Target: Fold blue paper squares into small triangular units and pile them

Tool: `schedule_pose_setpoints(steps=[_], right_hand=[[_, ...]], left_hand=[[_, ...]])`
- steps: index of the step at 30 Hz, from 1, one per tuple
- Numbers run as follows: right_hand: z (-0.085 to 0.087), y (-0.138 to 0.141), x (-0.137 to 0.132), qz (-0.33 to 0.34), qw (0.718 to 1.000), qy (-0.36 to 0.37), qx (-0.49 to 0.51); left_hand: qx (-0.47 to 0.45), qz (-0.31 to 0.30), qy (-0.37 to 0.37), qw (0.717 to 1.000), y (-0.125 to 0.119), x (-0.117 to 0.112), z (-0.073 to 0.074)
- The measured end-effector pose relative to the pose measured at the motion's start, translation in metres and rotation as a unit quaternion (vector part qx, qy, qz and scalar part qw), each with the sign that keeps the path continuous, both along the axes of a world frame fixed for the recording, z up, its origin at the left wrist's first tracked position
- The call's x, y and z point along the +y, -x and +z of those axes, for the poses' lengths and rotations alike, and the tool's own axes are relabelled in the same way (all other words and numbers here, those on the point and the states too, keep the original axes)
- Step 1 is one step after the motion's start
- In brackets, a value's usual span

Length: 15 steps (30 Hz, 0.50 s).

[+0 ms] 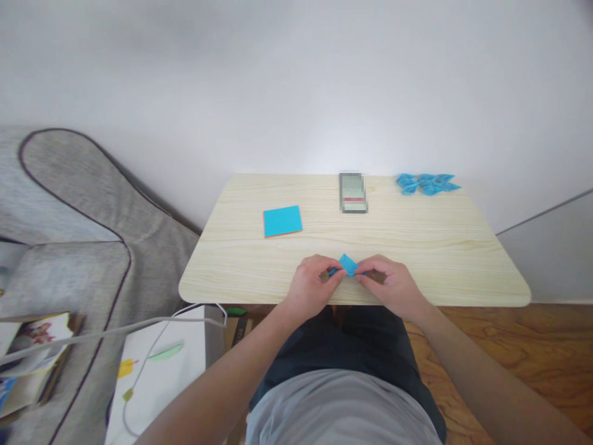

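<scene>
A small piece of blue folded paper (348, 264) is held near the table's front edge, its pointed top facing away from me. My left hand (315, 281) pinches its left corner between thumb and fingers. On the other side, my right hand (388, 283) grips the right corner the same way. The fingertips cover both ends of the paper. Farther off to the left lies a stack of blue paper (282, 221) with a thin orange edge. Several folded blue paper pieces (427, 184) sit in a cluster at the back right.
The pale wooden table (440, 247) stands against a white wall. A dark-framed device (353, 193), blurred in the picture, lies at its back. To the left are a grey sofa (83, 185), a white box (162, 364) and a pale cable (139, 324).
</scene>
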State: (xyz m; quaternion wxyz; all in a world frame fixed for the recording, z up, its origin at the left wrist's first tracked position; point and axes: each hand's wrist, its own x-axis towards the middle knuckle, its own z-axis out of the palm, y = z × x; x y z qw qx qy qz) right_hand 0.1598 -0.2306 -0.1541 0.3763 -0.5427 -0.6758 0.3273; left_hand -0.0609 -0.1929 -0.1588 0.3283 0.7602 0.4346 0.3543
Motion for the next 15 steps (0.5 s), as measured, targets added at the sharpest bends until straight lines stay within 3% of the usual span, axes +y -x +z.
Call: schedule_pose_setpoints(steps=[5, 11, 15], right_hand=[[-0.0018, 0.0035, -0.0058, -0.023, 0.999, -0.020, -0.037], [0.0008, 0.0098, -0.0056, 0.004, 0.996, -0.081, -0.047], [-0.0021, 0.0090, -0.0051, 0.005, 0.993, -0.088, -0.080]], left_hand=[[0.024, -0.002, 0.001, 1.000, -0.0010, 0.0006, -0.0008], [-0.007, 0.001, 0.040, 0.999, -0.0008, 0.0020, 0.0002], [0.038, -0.021, 0.015, 0.999, -0.0001, 0.0020, 0.0026]])
